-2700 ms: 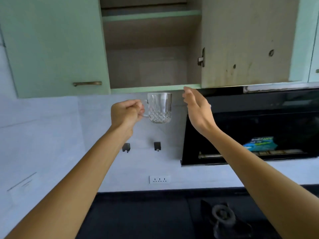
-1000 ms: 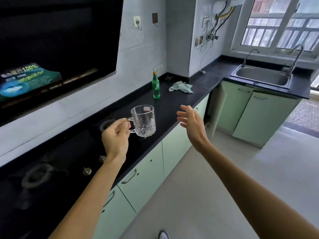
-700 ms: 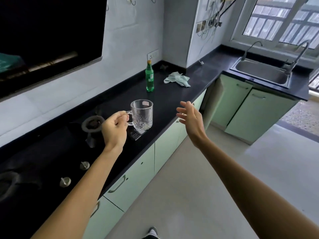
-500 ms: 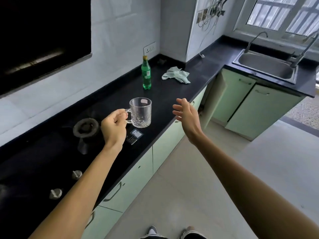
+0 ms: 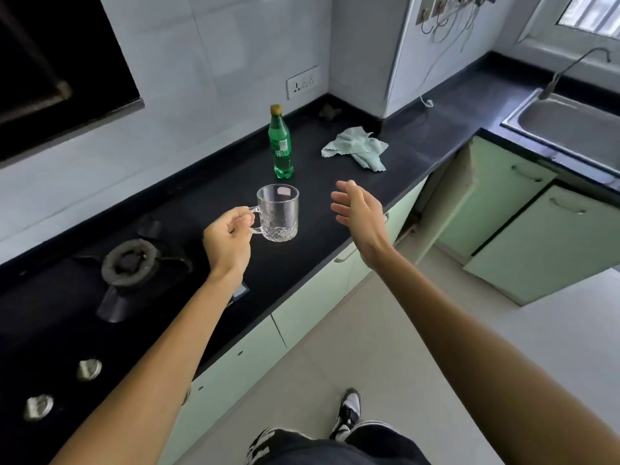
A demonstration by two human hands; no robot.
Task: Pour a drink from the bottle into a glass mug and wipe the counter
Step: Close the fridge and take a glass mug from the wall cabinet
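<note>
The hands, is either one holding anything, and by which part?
The left hand holds the glass mug by its handle; the right hand holds nothing.

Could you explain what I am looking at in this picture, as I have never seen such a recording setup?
There is no machine here: a person wears a camera on the head, looking down at their own bare arms. The left hand holds an empty glass mug by its handle, at or just above the black counter. The right hand is open and holds nothing. Farther along are a capped green bottle and a crumpled cloth. A stove burner lies left, a sink far right.
</note>
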